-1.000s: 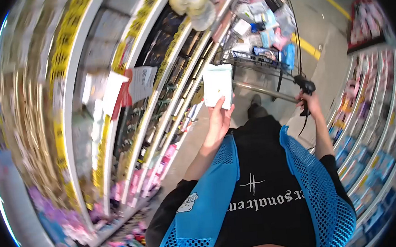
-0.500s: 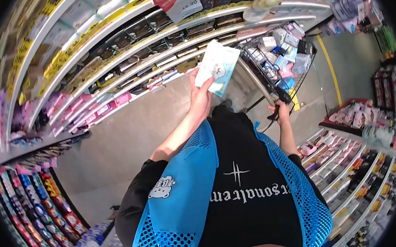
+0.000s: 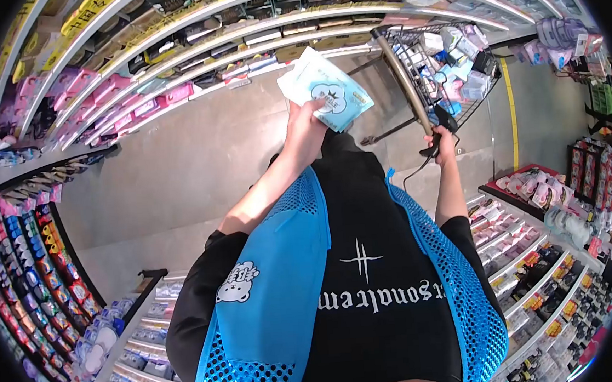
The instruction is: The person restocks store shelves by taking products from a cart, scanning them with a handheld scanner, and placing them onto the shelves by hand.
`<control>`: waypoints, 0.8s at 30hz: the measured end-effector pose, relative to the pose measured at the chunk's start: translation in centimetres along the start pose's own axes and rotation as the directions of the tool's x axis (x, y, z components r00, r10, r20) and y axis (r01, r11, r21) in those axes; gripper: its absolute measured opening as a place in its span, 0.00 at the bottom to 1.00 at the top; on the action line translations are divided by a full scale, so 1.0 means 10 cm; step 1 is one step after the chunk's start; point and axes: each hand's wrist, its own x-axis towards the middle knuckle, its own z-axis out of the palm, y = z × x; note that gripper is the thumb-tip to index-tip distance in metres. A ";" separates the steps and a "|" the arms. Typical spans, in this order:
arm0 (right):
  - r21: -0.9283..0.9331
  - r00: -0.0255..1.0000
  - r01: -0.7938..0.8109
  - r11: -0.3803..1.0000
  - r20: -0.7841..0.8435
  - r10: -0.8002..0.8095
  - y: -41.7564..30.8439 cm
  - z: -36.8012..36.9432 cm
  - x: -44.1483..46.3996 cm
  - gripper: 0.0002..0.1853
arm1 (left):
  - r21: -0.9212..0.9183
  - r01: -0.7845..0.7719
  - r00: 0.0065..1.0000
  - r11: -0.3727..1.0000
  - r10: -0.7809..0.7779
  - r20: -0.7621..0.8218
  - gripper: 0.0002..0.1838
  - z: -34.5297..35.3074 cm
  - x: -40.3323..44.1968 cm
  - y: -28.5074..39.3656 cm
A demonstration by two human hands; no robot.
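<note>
My left hand (image 3: 306,123) is closed on a pale blue and white flat packet (image 3: 335,97), held up in front of my body with the thumb across its printed cloud label. A second white layer shows behind it; I cannot tell whether it is a separate packet. My right hand (image 3: 444,146) is closed around a black handheld device (image 3: 446,119) that looks like a barcode scanner, with a thin dark cord hanging from it. It is beside the end of the handle (image 3: 406,81) of a shopping cart; whether it also touches the handle is unclear.
The wire cart basket (image 3: 493,100) is heaped with packaged goods. Tall shelves of boxed goods (image 3: 237,18) curve along the far side. More display racks (image 3: 523,247) stand at right, and hanging goods (image 3: 31,274) at left. A yellow line (image 3: 512,120) crosses the floor.
The packet in my left hand has turned, so its cloud label now faces me. The cart appears turned and slightly farther right. My right hand keeps its hold while the view shifts.
</note>
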 end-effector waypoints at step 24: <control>-0.087 0.998 0.056 0.995 0.022 -0.055 -0.07 -0.01 -0.06 0.11 | -0.231 0.419 0.838 0.878 -0.275 0.472 0.48 -0.16 0.02 0.08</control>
